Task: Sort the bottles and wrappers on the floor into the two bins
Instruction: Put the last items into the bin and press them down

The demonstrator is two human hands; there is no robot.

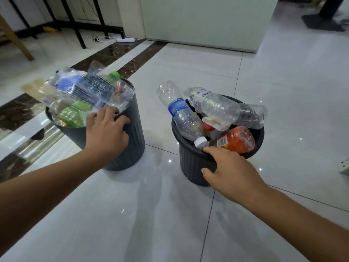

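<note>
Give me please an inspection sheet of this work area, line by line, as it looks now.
Surface: glossy white tiled floor, dark marble strips at left.
Job's things: left bin heaped with wrappers and a green-capped bottle; right bin heaped with bottles.
Clutter: yellow object on the floor by the far table legs.
Grips: left hand grips the left bin's rim; right hand grips the right bin's rim.
Cables: white power strip with cable by the wall.
Surroundings: white cabinet behind the bins.

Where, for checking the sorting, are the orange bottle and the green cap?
orange bottle (238,141): head view, on its orange body.
green cap (115,75): head view, on the cap's side.
</note>
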